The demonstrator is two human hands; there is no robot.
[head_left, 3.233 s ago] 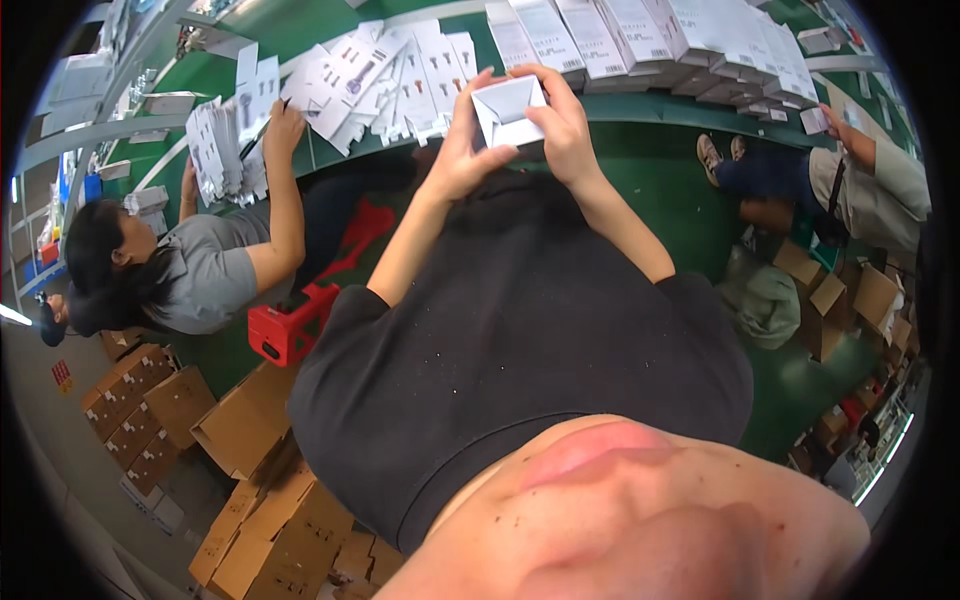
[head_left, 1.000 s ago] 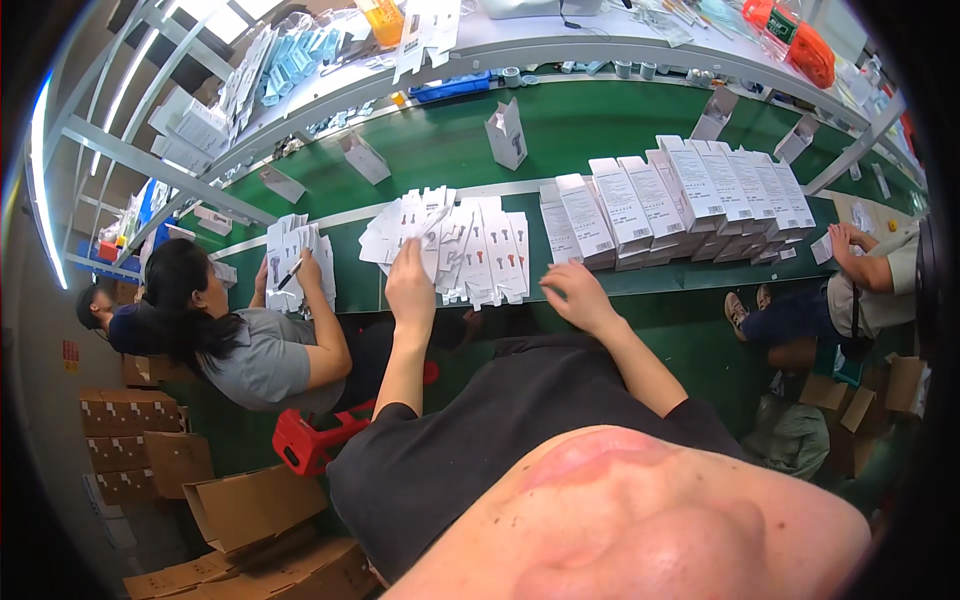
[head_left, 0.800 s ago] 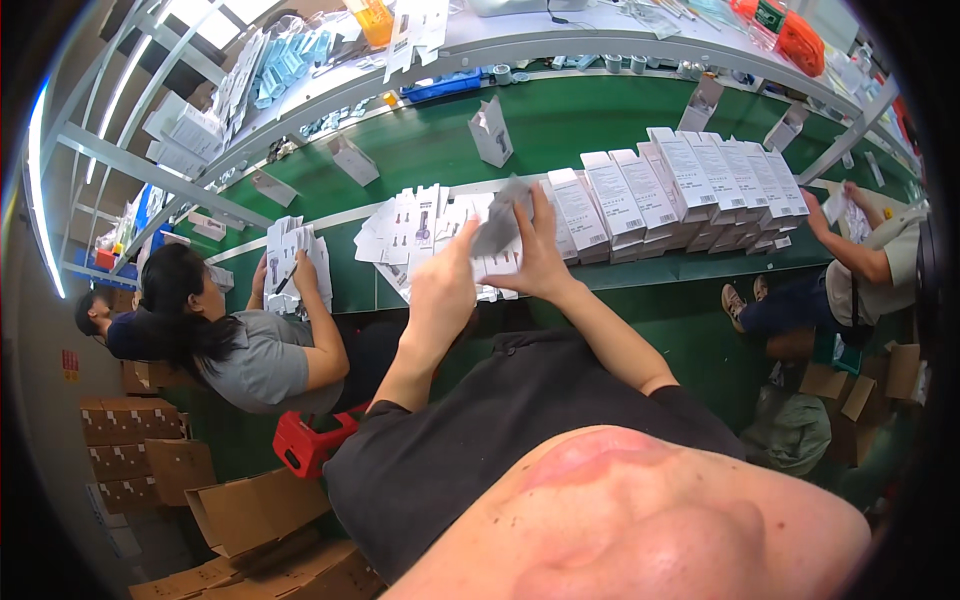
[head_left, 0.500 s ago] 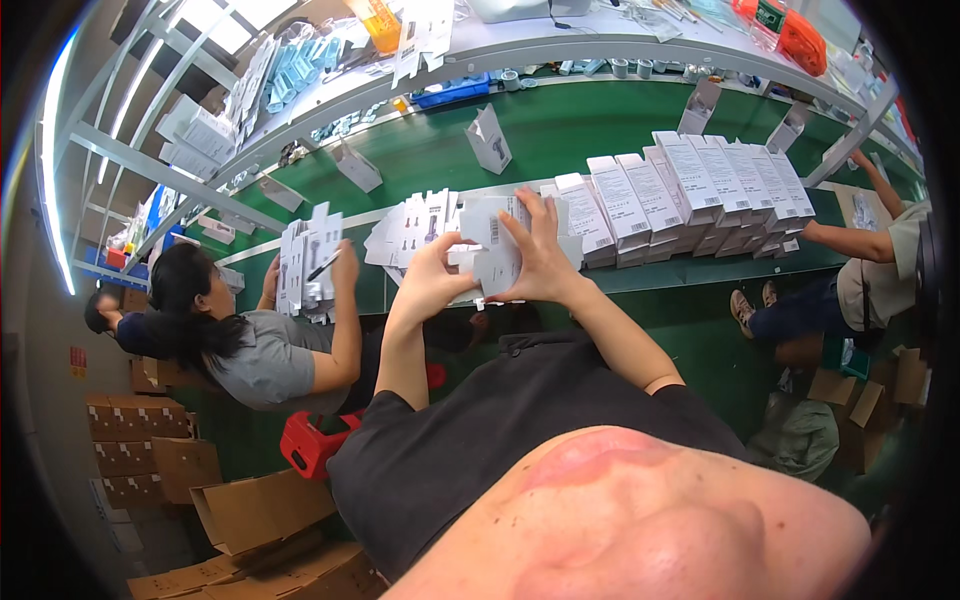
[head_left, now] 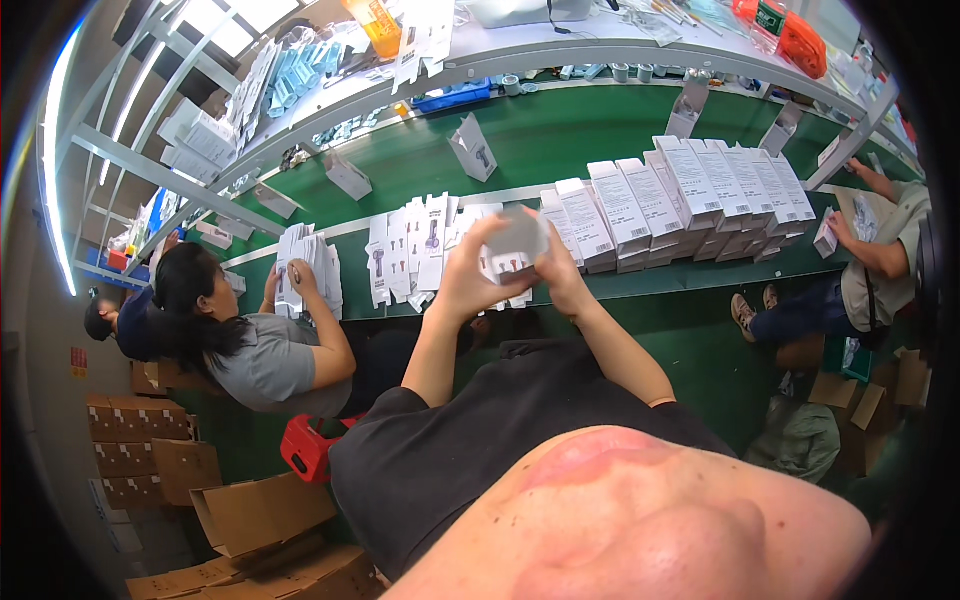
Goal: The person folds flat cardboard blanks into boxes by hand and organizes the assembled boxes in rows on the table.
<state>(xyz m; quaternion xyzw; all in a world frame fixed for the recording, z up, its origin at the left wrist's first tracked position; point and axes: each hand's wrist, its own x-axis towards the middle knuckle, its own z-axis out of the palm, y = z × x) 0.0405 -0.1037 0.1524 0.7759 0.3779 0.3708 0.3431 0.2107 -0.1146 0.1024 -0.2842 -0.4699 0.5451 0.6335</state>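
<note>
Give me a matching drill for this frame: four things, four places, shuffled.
Things:
1. small white carton
2. row of closed white boxes
3. red plastic stool
4. brown cardboard cartons

Places:
A. floor, lower left
B. between left hand and right hand
C. green table edge, right of the hands
D. beneath the seated co-worker

Pairs: 1-B, 2-C, 3-D, 4-A

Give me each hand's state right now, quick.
Left hand: closed on the left side of a small white box.
Right hand: closed on the same box's right side.

Matt white cardboard carton (head_left: 515, 243)
</note>
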